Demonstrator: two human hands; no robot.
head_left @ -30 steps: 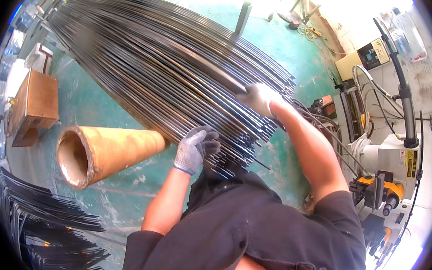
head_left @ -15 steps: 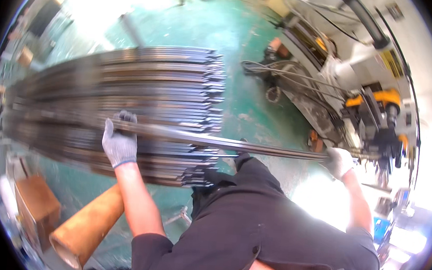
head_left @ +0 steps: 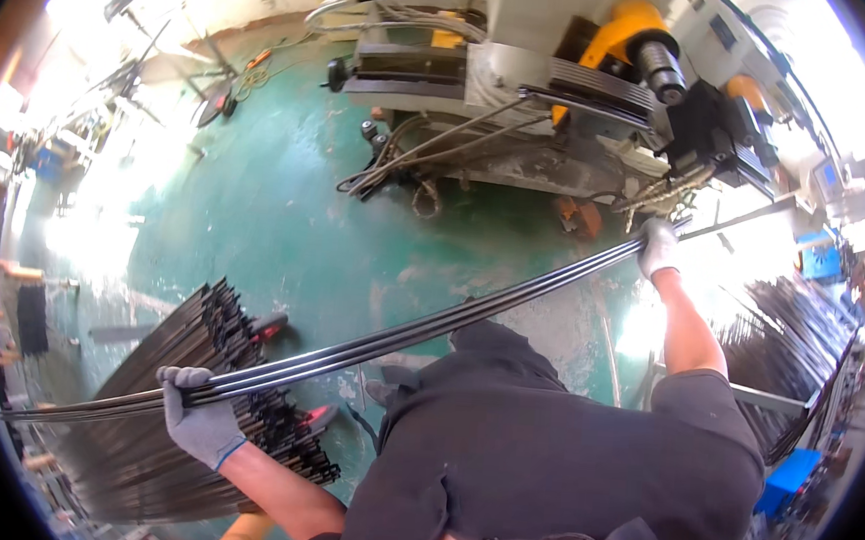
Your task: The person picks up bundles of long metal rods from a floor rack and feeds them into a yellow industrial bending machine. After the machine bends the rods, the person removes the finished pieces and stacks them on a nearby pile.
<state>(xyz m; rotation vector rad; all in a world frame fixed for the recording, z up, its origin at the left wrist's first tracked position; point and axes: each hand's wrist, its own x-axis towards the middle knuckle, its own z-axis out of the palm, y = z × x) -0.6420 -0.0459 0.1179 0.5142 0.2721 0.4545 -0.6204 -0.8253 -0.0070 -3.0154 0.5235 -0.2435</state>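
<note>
- Metal rods (head_left: 511,298): a few long, slim, dark lengths, side by side, held slantwise across the front of the body, from low left to higher right. Smooth, with a bright sheen along their edges; they look bowed in this fisheye view.
- Left hand (head_left: 203,425): arm stretched out to the left, palm below the rods, fingers curled over them in a grip. Grey knit glove, blue edging at the wrist.
- Right hand (head_left: 661,250): arm reaching forward and right, fingers closed around the rods near their right end, which juts slightly past the glove. I cannot make out each finger.
- Rod stack (head_left: 152,481): beneath and around the left hand in my view, many dark lengths with uneven, stepped ends. I cannot tell whether the held rods touch it.
- Dark shirt (head_left: 559,470): matte cloth, short sleeves, between the arms.
- Cardboard tube (head_left: 241,536): tan, round, partly cut off at the lower edge.
- Green floor (head_left: 286,220): painted, scuffed pale in patches.
- Ahead, I note a machine with a rounded yellow-orange motor housing (head_left: 630,31) and loose cables (head_left: 400,162).
- Far right: second rod heap (head_left: 783,345), glinting, near a blue bin (head_left: 787,482).
</note>
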